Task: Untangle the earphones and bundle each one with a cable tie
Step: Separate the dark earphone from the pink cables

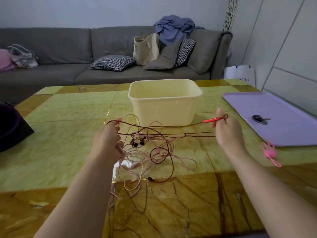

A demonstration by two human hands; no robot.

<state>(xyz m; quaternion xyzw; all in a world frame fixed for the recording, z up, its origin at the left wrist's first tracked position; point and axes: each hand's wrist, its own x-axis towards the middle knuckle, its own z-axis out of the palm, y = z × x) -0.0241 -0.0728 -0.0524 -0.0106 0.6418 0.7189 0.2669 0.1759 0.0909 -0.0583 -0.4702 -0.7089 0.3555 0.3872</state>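
A tangle of earphones [151,152] hangs between my hands above the table: thin pink cords looped together with a dark red cord. My left hand [109,140] grips a bunch of the cords at the left of the tangle. My right hand [226,129] pinches the dark red cord by its red inline remote [211,120], and that cord runs taut across to the left. Dark earbuds [137,142] dangle in the middle. A jack plug [148,177] lies on the table. Pink cable ties [269,152] lie to the right.
A cream plastic tub [164,102] stands behind the tangle. A lilac tray [277,117] at the right holds a small dark item [259,119]. A black object [12,124] sits at the left table edge. A grey sofa [68,48] stands behind the table.
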